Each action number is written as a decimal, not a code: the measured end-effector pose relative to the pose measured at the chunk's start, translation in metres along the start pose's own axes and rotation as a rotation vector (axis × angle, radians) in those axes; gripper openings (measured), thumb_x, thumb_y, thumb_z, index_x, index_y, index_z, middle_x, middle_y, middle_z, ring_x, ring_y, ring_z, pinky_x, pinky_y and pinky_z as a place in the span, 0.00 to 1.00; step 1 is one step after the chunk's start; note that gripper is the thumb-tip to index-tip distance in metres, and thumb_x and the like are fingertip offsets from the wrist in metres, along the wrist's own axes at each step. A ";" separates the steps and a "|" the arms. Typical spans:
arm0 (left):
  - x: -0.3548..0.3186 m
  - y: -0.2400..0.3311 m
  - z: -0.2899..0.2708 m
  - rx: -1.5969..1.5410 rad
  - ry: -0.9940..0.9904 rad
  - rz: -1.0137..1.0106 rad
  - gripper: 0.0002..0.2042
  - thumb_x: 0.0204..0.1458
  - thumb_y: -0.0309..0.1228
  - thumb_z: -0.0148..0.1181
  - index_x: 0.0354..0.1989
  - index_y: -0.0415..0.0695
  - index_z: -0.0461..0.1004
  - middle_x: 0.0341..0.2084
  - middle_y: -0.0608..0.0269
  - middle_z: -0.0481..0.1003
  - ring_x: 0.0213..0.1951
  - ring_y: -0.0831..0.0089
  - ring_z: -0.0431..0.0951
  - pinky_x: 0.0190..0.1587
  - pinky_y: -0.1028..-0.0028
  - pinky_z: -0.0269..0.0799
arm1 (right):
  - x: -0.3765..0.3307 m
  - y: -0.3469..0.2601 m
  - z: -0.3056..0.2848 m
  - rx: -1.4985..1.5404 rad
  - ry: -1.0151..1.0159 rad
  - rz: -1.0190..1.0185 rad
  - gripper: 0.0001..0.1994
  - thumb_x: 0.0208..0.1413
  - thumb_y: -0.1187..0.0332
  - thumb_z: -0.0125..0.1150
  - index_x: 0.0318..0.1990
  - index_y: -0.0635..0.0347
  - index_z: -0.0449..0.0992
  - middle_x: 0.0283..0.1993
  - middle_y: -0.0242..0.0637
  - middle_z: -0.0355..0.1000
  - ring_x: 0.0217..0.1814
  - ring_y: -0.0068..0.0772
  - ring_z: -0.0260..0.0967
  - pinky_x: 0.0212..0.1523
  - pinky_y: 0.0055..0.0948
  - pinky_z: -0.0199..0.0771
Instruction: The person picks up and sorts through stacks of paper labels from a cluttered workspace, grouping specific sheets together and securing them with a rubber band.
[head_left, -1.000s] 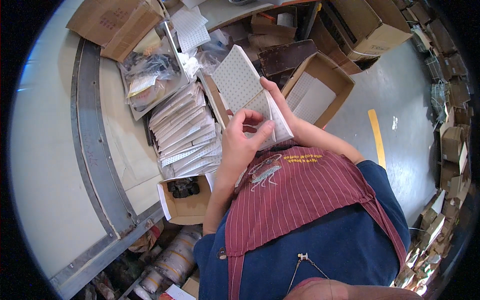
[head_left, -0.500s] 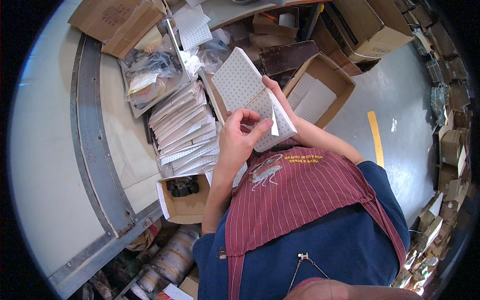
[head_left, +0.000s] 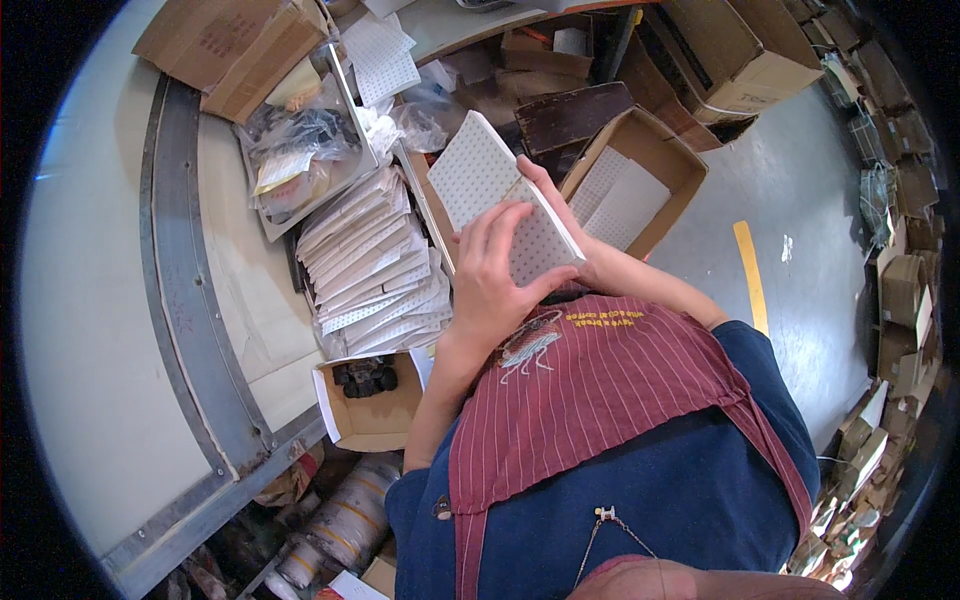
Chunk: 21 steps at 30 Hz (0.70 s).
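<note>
A thick stack of white sheets printed with small dark dots [head_left: 478, 165] is held in front of my apron. A thin brownish line crosses its middle, perhaps a band. My right hand [head_left: 560, 205] grips the stack from its right side and below, thumb over the edge, other fingers hidden beneath. Across the top sheet lies my left hand [head_left: 490, 262], its fingers spread, touching the printed face. Its thumb stretches toward the near right corner of the stack, apart from the fingers.
Left of my hands lies a tall pile of similar paper bundles [head_left: 365, 255]. Nearer stands a small open box [head_left: 375, 418] with a dark object inside. Beyond are a tray of plastic bags [head_left: 300, 150] and an open carton with sheets [head_left: 690, 165]. Cartons line the far right.
My left hand has let go of a lifted sheet corner, which now lies flat. Its fingers have spread over the top face. My right hand keeps its grip.
</note>
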<state>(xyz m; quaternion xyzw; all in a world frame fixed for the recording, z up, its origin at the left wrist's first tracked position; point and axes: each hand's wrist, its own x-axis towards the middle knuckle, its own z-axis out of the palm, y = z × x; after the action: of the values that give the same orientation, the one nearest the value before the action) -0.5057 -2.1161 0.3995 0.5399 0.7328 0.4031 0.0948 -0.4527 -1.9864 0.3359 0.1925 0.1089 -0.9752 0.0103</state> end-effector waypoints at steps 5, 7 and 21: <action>-0.001 -0.002 -0.003 0.039 0.013 0.010 0.38 0.40 0.49 0.78 0.57 0.41 0.70 0.55 0.50 0.72 0.57 0.51 0.72 0.59 0.56 0.68 | -0.002 -0.001 0.011 -0.054 0.058 -0.054 0.40 0.58 0.31 0.48 0.64 0.56 0.67 0.54 0.43 0.72 0.53 0.41 0.71 0.55 0.44 0.73; 0.000 -0.001 -0.005 0.052 0.026 0.023 0.37 0.40 0.48 0.78 0.57 0.41 0.71 0.54 0.50 0.73 0.56 0.50 0.73 0.58 0.56 0.70 | -0.001 -0.001 0.010 -0.072 0.066 -0.070 0.40 0.59 0.32 0.48 0.65 0.56 0.66 0.54 0.44 0.71 0.54 0.42 0.71 0.55 0.45 0.73; -0.006 -0.006 -0.011 -0.301 -0.012 -0.218 0.25 0.50 0.30 0.70 0.58 0.41 0.73 0.46 0.59 0.80 0.46 0.71 0.79 0.46 0.72 0.73 | -0.003 -0.004 0.010 -0.108 0.055 -0.068 0.42 0.60 0.31 0.43 0.69 0.59 0.61 0.50 0.48 0.70 0.43 0.41 0.74 0.46 0.45 0.81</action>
<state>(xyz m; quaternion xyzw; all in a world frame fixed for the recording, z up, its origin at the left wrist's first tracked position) -0.5142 -2.1270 0.4012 0.4394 0.7179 0.4923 0.2218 -0.4535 -1.9851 0.3467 0.2147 0.1682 -0.9620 -0.0154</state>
